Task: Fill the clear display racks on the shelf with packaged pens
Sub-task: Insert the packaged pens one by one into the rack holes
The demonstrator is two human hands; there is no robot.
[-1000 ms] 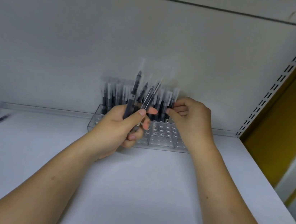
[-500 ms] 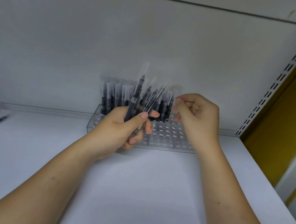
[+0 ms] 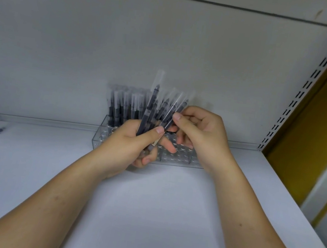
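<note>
Clear-wrapped pens (image 3: 149, 111) stand bunched in the gripping left hand (image 3: 123, 142); right hand (image 3: 201, 131) fingers (image 3: 181, 122) pinch the outermost pen (image 3: 168, 117) above the rack (image 3: 183, 157).

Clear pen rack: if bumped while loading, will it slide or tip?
It probably slides rather than tips: the rack is low and wide, flat on the smooth white shelf. It is likely light, being clear plastic. The standing pens fill only its back rows, so the weight sits rearward.
</note>
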